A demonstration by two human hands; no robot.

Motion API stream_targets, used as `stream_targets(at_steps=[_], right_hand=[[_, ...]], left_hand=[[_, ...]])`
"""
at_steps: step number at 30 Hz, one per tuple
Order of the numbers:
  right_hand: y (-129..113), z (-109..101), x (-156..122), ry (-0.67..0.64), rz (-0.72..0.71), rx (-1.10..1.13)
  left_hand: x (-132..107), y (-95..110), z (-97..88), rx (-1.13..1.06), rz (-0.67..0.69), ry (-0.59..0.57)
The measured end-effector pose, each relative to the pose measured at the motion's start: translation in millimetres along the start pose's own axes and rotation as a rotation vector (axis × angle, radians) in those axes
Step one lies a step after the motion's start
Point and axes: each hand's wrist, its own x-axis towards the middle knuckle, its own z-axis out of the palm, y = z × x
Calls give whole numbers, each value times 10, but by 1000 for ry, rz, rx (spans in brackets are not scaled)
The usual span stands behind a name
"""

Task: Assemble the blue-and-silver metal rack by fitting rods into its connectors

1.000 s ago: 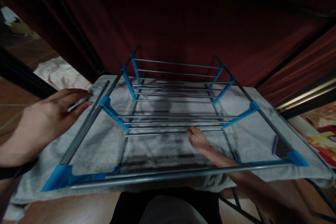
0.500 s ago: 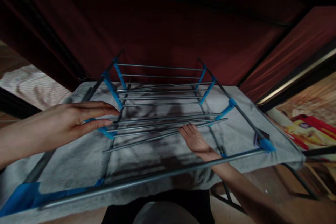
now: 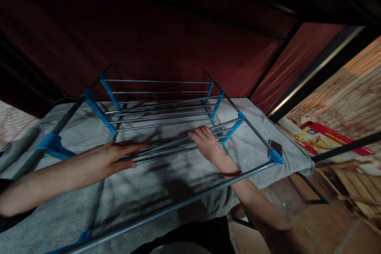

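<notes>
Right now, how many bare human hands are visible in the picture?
2: the left bare hand at the thin grey metal rods, thumb apart; the right bare hand farther right, holding one.

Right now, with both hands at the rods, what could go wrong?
The thin, round grey metal rod in the right hand might slip onto the soft grey cloth. The left hand, spread open near that rod, could get pinched. The dark, flat, phone-like rectangle close to the blue plastic corner bracket could get pushed if the grey metal frame shifts.
</notes>
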Motion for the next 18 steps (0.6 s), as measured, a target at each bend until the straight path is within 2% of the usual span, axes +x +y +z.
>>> stream_targets(at_steps=[4, 7, 12, 18], right_hand=[[65, 3, 7, 16, 43, 19], [97, -5, 2, 5, 56, 26], [118, 8, 1, -7, 63, 22], [143, -12, -8, -46, 65, 15]], left_hand=[[72, -209, 182, -66, -40, -51], [101, -290, 223, -53, -50, -69], [140, -325, 218, -51, -69, -100], [149, -279, 191, -101, -40, -61]])
